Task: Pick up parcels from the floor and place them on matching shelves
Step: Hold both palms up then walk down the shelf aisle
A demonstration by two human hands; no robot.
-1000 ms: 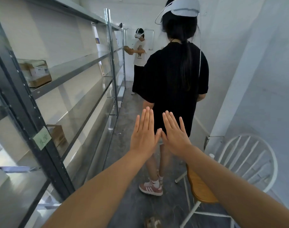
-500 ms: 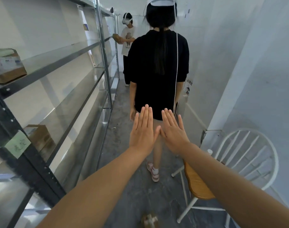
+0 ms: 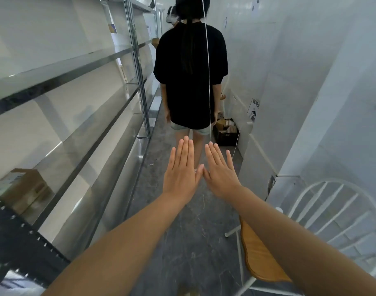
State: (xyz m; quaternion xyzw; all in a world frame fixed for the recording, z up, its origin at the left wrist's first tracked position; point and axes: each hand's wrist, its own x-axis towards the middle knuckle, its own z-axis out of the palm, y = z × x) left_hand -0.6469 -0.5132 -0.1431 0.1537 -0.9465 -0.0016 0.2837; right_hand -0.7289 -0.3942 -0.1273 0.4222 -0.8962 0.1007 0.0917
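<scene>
Narrow white corridor, grey floor [image 3: 189,236], metal shelves [image 3: 80,116] at left, white chair [image 3: 336,223] at right. Brown cardboard parcel [image 3: 24,189] on a low shelf. Left hand [image 3: 180,174] and right hand [image 3: 220,174] outstretched, fingers flat, empty, thumbs touching.

Walls: white tiled walls [image 3: 289,60]
Floor: dark grey marbled floor [image 3: 189,231]
Right: white spindle-back metal chair [image 3: 336,210], orange wooden seat
</scene>
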